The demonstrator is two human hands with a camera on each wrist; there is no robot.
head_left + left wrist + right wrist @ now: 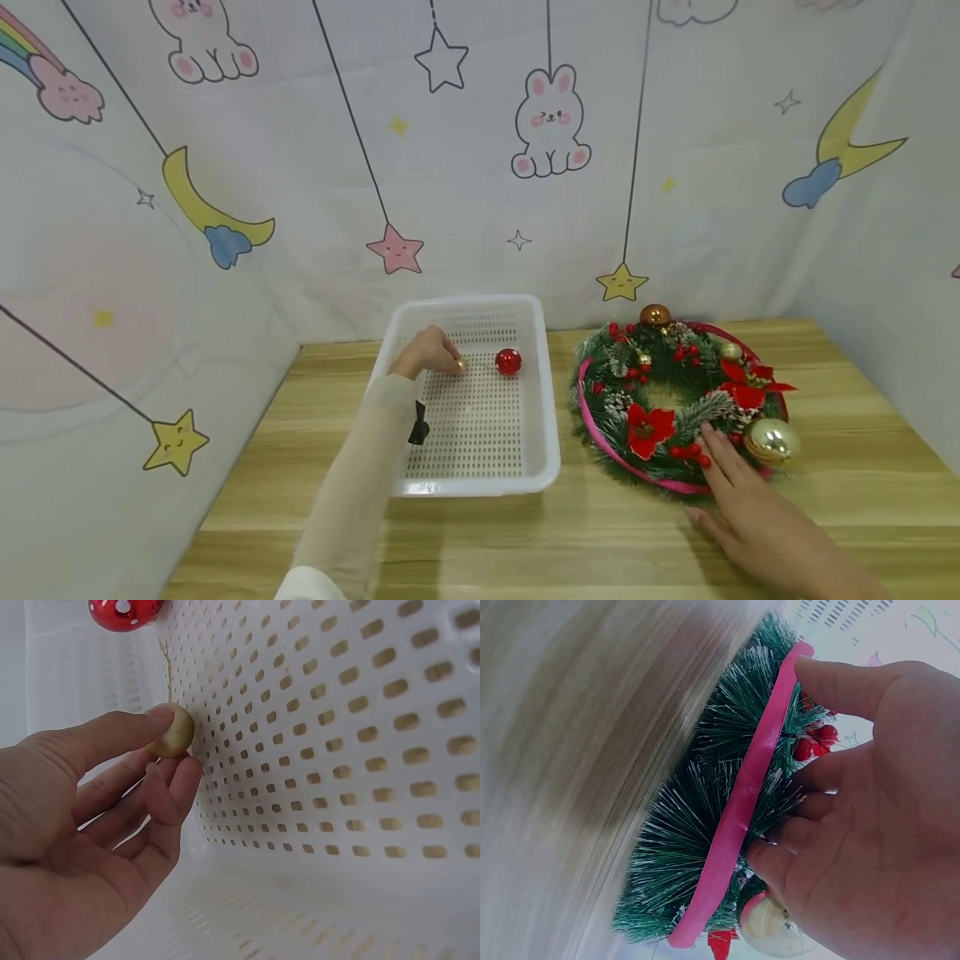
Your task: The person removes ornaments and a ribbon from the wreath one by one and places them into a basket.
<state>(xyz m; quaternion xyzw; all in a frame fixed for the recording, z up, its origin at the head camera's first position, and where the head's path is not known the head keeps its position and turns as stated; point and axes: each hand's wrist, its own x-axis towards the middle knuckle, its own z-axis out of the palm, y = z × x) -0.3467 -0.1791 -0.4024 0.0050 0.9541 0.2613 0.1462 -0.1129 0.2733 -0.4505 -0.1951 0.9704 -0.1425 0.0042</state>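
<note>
Inside a white plastic basket (551, 450), my left hand (431, 352) pinches a small gold bauble (177, 733) between thumb and fingers. A gold string runs from the bauble in the left wrist view. Close by in the basket lies a red bauble (507, 362) with white dots. My right hand (757, 517) rests on the near side of a green wreath (600, 408), its fingers among the needles and red berries. A pink ribbon (739, 810) runs round the wreath's outer edge. Beside those fingers sits a large shiny gold bauble (772, 442) on the wreath.
A black bow-shaped piece (419, 423) lies in the basket, partly behind the left forearm. Basket and wreath stand side by side on a wood-grain table (600, 542). A white cloth (465, 200) printed with stars, moons and rabbits hangs behind.
</note>
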